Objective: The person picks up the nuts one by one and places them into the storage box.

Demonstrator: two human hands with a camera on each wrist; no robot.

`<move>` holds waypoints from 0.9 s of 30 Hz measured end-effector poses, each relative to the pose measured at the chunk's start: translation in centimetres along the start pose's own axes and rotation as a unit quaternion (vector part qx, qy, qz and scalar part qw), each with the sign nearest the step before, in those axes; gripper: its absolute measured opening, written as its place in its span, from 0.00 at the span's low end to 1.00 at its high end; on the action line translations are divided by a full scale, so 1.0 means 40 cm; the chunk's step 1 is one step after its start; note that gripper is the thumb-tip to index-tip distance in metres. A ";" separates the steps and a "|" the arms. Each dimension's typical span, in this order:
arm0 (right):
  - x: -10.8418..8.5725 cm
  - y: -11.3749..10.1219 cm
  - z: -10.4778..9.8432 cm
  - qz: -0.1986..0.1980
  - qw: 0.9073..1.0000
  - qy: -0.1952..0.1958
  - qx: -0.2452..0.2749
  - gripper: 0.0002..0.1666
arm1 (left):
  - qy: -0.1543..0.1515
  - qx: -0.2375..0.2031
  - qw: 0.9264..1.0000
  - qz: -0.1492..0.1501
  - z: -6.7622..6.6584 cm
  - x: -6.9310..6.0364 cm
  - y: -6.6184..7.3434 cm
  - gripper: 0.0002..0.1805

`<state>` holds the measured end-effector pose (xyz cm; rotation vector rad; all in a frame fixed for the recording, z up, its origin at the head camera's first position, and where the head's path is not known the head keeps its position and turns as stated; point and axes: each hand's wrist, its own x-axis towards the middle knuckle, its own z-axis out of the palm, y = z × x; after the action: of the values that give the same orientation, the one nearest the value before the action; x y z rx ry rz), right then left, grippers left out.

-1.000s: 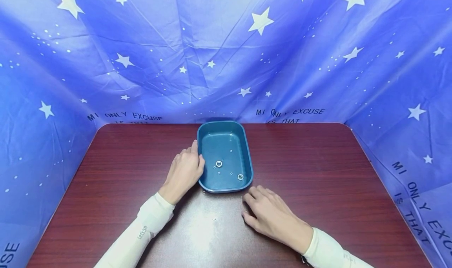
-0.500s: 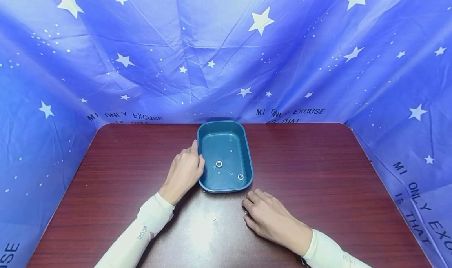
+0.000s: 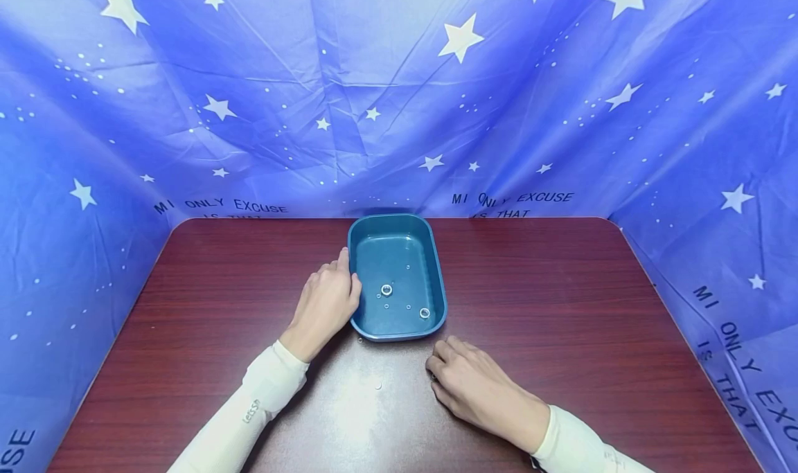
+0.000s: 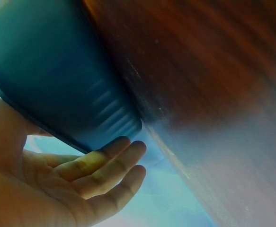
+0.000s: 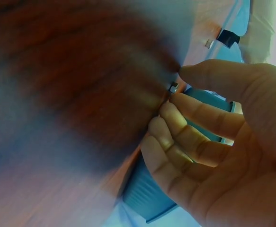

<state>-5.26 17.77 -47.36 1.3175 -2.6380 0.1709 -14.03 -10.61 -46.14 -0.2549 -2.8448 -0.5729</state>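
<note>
A teal plastic box stands at the back middle of the table. My left hand holds its left wall, thumb at the rim and fingers against the outside. Inside lie two larger silvery rings and several tiny ring-like pieces. Right of the box's near corner, my right hand rests low at the table with bent fingers. In the right wrist view a small metal nut sits on the table between thumb and index fingertips, close to the index finger; a firm pinch is not visible.
A small piece lies at the box's near left corner, and a pale round piece lies nearer on the dark red wooden table. Behind and beside the table hangs a blue star-printed curtain.
The right thumb and index finger have drawn closer around the small nut, which showed more plainly half a second ago. My left hand and the box have stayed put.
</note>
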 end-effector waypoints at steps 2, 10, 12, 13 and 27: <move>0.001 0.000 0.001 -0.001 1.000 0.002 0.002 0.11 | -0.002 -0.001 1.000 -0.001 0.000 0.000 0.000 0.31; 0.006 -0.004 0.002 -0.001 1.000 0.016 0.010 0.09 | 0.001 0.000 1.000 0.003 -0.002 0.000 -0.001 0.31; 0.007 -0.005 0.002 0.000 1.000 0.018 0.012 0.10 | 0.002 0.000 1.000 0.003 -0.002 0.000 -0.002 0.31; 0.008 -0.006 0.001 0.001 1.000 0.020 0.011 0.10 | 0.002 0.000 1.000 0.004 -0.002 0.000 -0.002 0.31; 0.007 -0.007 0.000 -0.007 1.000 0.019 0.015 0.10 | 0.001 0.002 1.000 0.004 -0.001 -0.002 -0.001 0.31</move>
<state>-5.20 17.41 -47.28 1.3290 -2.6029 0.2315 -13.94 -10.66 -46.14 -0.2632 -2.8409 -0.5665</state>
